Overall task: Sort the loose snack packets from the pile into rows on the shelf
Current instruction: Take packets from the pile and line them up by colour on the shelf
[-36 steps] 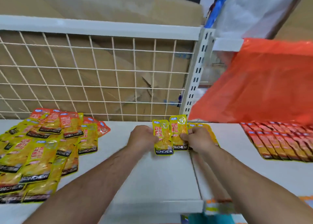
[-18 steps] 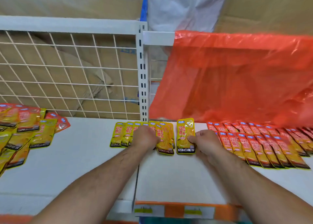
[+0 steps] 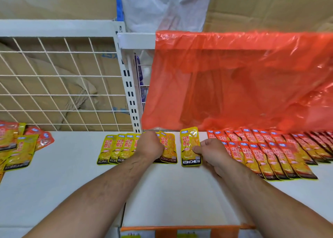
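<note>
Currently, the right hand (image 3: 214,154) pinches the right edge of a single yellow foil snack packet (image 3: 189,144) between thumb and curled forefinger. This packet lies flat and label-up on the white metal shelf (image 3: 162,187), apart from the packets on either side. The left hand (image 3: 150,146) rests with curled fingers on the right end of an overlapping row of yellow packets (image 3: 117,147). Its fingertips are hidden, so whether it grips a packet cannot be determined. Just beside the right hand, two overlapping rows of red-and-yellow packets (image 3: 270,153) extend rightward along the shelf. The loose pile of mixed yellow and red packets (image 3: 16,146) lies at the far left, well apart from the rows. An orange translucent plastic sheet (image 3: 234,79) hangs behind the red rows, and a white wire mesh panel (image 3: 54,84) backs the left section.
</note>
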`<action>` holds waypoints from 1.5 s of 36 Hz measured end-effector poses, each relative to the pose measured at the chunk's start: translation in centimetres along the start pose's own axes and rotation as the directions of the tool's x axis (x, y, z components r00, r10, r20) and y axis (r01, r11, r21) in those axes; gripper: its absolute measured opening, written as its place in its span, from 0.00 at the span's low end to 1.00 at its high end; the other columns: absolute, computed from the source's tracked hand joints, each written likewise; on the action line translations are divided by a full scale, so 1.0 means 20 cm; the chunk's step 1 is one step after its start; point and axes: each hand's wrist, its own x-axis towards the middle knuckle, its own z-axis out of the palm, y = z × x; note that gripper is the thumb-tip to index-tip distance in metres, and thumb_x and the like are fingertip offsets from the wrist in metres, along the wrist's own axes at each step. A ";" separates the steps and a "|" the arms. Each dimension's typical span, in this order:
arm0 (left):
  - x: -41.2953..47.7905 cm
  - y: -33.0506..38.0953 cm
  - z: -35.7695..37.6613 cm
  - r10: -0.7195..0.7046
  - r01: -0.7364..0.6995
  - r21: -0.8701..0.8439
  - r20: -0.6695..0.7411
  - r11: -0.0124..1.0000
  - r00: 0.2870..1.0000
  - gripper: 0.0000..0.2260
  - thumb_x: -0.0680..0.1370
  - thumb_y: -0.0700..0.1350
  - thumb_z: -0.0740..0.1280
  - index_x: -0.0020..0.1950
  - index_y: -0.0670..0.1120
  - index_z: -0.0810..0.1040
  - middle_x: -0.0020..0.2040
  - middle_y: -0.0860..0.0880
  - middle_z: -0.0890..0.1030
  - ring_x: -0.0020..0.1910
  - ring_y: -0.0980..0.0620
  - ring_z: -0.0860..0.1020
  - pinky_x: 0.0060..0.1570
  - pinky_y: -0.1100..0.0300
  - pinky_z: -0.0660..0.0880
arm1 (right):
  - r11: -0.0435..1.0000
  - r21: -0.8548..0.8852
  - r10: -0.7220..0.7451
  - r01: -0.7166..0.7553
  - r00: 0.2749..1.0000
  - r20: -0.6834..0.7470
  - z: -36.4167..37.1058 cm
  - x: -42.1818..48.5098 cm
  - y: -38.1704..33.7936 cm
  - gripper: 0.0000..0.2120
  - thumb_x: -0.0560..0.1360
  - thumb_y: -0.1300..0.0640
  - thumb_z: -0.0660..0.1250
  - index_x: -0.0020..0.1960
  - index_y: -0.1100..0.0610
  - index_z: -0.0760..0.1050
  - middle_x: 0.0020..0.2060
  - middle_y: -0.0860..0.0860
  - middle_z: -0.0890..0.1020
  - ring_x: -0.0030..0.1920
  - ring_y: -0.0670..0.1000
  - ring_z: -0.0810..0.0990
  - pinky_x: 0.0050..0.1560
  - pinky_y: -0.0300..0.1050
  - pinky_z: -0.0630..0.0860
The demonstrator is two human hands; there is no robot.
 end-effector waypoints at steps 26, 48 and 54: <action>-0.01 -0.12 -0.07 0.137 -0.109 0.175 -0.159 0.979 0.978 0.05 0.74 0.47 0.66 0.48 0.47 0.78 0.45 0.48 0.81 0.46 0.45 0.78 0.38 0.58 0.69 | 0.989 -0.084 0.129 -0.121 0.986 0.101 0.13 0.08 -0.07 0.16 0.72 0.60 0.74 0.32 0.56 0.69 0.25 0.55 0.70 0.24 0.51 0.64 0.26 0.41 0.58; -0.06 -0.27 -0.13 0.100 -0.065 0.204 -0.166 0.977 0.981 0.07 0.75 0.51 0.68 0.48 0.49 0.78 0.45 0.51 0.80 0.46 0.48 0.78 0.41 0.58 0.72 | 0.714 -0.700 -0.049 -0.015 0.996 -0.071 0.21 0.07 -0.17 0.11 0.69 0.53 0.71 0.41 0.54 0.69 0.49 0.53 0.82 0.50 0.56 0.82 0.39 0.42 0.71; -0.08 -0.29 -0.13 0.153 -0.108 0.251 -0.167 0.962 0.974 0.07 0.74 0.50 0.66 0.47 0.48 0.78 0.45 0.50 0.79 0.45 0.48 0.77 0.40 0.57 0.74 | 0.661 -0.750 -0.082 -0.008 0.993 -0.083 0.20 0.06 -0.17 0.14 0.68 0.50 0.71 0.51 0.53 0.75 0.51 0.53 0.83 0.52 0.56 0.82 0.41 0.42 0.73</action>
